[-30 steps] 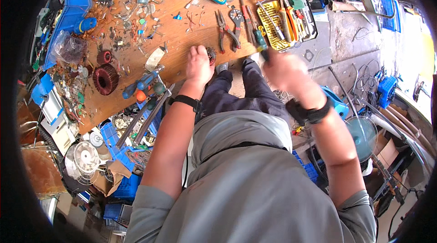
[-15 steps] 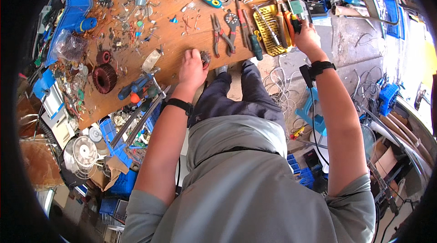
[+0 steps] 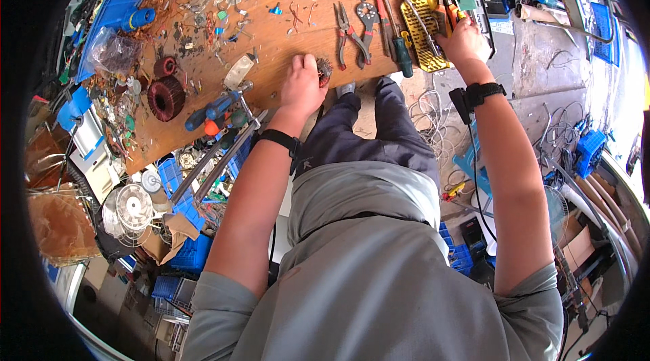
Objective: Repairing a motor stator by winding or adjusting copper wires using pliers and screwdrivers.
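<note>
At the bench's near edge, my left hand [image 3: 303, 87] is closed around a small round motor part with copper-coloured windings [image 3: 324, 72]. Its fingers hide most of that piece. My right hand [image 3: 467, 46] is at the right end of the bench, fingers bent around an orange-handled tool [image 3: 451, 14]; the hand covers part of it, so its exact kind is unclear. This tool is over the right side of a yellow tray [image 3: 422, 23], where a long metal tool lies. Left of the tray are a green-handled screwdriver [image 3: 403, 56], red-handled pliers [image 3: 349, 36] and a wire stripper [image 3: 366, 23].
Two wound copper rings [image 3: 166, 98] lie on the left of the wooden bench [image 3: 271, 43] among small scraps. A blue-and-orange handled tool [image 3: 213, 110] and metal bars stick out at its near edge. Blue bins [image 3: 112, 9] line the left. Cables [image 3: 433, 114] lie on the floor.
The whole view has shifted, moving the bench up and right in the picture. My right hand has moved a little left, its thumb now beside the orange handle. The left hand still holds the motor part.
</note>
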Available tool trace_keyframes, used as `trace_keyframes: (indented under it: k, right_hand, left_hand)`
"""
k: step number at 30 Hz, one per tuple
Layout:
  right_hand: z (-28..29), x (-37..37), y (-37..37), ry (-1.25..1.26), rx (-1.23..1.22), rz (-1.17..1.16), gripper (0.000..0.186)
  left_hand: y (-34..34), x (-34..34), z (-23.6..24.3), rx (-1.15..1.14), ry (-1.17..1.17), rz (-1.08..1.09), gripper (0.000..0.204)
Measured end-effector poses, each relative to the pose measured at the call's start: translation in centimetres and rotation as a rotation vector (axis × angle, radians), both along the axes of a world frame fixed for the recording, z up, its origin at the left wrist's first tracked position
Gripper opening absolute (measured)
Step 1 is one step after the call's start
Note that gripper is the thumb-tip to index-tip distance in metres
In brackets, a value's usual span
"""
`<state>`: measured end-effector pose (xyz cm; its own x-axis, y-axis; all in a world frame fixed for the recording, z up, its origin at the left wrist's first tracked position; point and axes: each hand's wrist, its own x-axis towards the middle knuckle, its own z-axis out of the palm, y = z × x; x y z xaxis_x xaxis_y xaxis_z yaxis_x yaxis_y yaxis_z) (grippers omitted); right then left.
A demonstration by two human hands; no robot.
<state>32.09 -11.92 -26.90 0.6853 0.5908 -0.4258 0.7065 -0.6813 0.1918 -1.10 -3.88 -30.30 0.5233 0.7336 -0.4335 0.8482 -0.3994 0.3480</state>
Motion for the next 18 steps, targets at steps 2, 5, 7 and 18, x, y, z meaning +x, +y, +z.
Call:
trace_keyframes:
  k: [2,5,7,18]
  right_hand:
    - [0.2,0.0,0.6,0.015,-0.042,-0.061,0.084]
    - [0.6,0.9,0.9,0.104,0.039,-0.173,0.075]
    - [1.3,1.4,0.4,0.336,0.273,-0.294,0.066]
    - [0.0,-13.2,-10.9,0.571,0.081,0.112,0.061]
  left_hand:
    - [0.1,-0.1,0.0,0.022,-0.04,-0.007,0.047]
    - [0.6,-0.4,0.0,0.017,-0.057,-0.075,0.043]
    - [1.0,-0.7,-0.1,0.029,-0.079,-0.118,0.042]
    - [1.6,-1.3,0.2,0.045,-0.098,-0.308,0.045]
